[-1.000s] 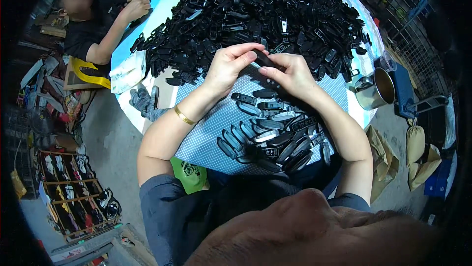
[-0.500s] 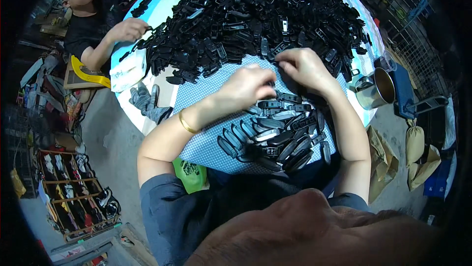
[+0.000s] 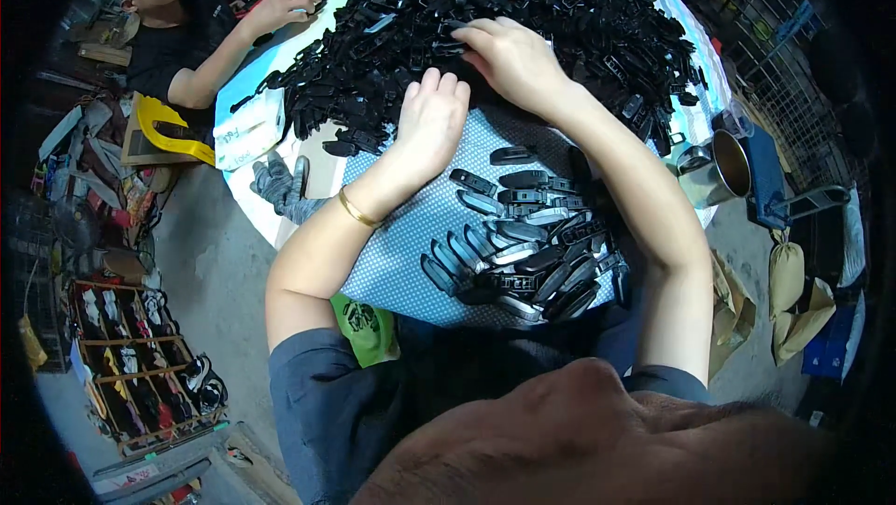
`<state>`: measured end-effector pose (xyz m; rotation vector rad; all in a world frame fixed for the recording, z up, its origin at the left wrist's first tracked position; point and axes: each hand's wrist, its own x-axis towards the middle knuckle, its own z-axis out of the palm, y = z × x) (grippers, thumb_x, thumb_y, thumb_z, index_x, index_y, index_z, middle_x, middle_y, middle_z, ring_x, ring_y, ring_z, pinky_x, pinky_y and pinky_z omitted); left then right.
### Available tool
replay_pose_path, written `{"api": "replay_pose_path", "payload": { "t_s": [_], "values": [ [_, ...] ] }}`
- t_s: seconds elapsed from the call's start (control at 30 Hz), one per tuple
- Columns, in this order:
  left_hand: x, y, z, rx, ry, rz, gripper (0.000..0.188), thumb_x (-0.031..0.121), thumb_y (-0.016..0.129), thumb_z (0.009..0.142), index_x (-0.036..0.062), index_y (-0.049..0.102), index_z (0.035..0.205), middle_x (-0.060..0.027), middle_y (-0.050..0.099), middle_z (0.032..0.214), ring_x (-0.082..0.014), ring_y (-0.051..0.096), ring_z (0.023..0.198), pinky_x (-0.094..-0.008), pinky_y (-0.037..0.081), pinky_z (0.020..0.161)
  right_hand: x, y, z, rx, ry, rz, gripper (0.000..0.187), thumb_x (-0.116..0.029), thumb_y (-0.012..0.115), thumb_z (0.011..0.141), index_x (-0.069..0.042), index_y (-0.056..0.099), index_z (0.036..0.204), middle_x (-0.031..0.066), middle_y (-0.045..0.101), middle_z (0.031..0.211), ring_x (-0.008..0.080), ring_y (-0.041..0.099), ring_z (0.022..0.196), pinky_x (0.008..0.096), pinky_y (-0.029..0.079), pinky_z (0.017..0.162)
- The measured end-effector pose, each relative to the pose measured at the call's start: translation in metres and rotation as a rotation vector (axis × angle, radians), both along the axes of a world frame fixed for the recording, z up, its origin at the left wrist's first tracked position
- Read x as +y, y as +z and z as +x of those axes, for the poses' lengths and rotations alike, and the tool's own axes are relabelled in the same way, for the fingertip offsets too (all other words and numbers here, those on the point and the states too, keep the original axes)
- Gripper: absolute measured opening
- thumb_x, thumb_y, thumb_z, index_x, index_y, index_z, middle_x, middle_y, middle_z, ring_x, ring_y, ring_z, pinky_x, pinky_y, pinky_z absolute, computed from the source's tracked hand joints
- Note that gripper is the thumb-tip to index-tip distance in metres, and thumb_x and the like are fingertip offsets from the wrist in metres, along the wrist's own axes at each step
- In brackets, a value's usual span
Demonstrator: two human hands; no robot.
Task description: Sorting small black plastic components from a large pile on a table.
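My right hand (image 3: 515, 64) reaches over the front of a big heap of oblong black plastic parts (image 3: 579, 38); its thumb and fingertips close on one dark part at the heap. Beside it, my left hand (image 3: 434, 127) lies palm down at the heap's near edge, fingers stretched forward, thumb hidden; nothing shows in it. A gold bangle (image 3: 357, 209) circles that wrist. Closer to me, a smaller group of black parts (image 3: 551, 267) lies on a blue-grey patterned cloth (image 3: 397, 258), several lined up side by side at its left. One lone part (image 3: 515, 155) sits above the group.
Across the table's left side, a co-worker's hands (image 3: 289, 6) meet at the edge. A white packet (image 3: 250, 127), grey gloves (image 3: 280, 186) and a yellow curved object (image 3: 168, 136) are at left. A metal mug (image 3: 714, 171) stands at right. Beneath hangs a green bag (image 3: 367, 329).
Both my hands have moved away from me to the heap, the right one also leftward. More of the small group is uncovered. The co-worker's hands have come together.
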<state>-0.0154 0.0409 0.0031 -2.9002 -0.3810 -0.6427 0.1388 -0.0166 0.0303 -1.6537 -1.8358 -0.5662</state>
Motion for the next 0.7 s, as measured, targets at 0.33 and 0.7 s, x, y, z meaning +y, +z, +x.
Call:
{"api": "replay_pose_path", "payload": {
  "t_s": [0.33,0.7],
  "values": [
    [0.006,-0.010,0.002,-0.080,-0.092,-0.095,0.032,0.006,0.064,0.069,-0.0002,0.051,0.098,-0.0127,0.051,0.087,-0.0304,0.049,0.086,-0.0382,0.044,0.074,-0.009,0.004,0.007,0.234,0.014,-0.006,0.049,-0.005,0.061,0.072,-0.010,0.052,0.120,0.0131,0.060,0.091,0.0238,0.062,0.075,0.0324,0.051,0.068],
    [-0.017,-0.004,0.008,-0.154,-0.206,-0.336,0.033,0.009,0.068,0.070,0.0011,0.055,0.100,-0.0134,0.056,0.092,-0.0315,0.051,0.088,-0.0386,0.045,0.076,-0.077,-0.017,0.022,1.304,0.182,-0.275,0.031,-0.008,0.067,0.079,-0.001,0.060,0.108,0.0052,0.062,0.096,0.0114,0.060,0.080,0.0253,0.051,0.072]
  ]
}}
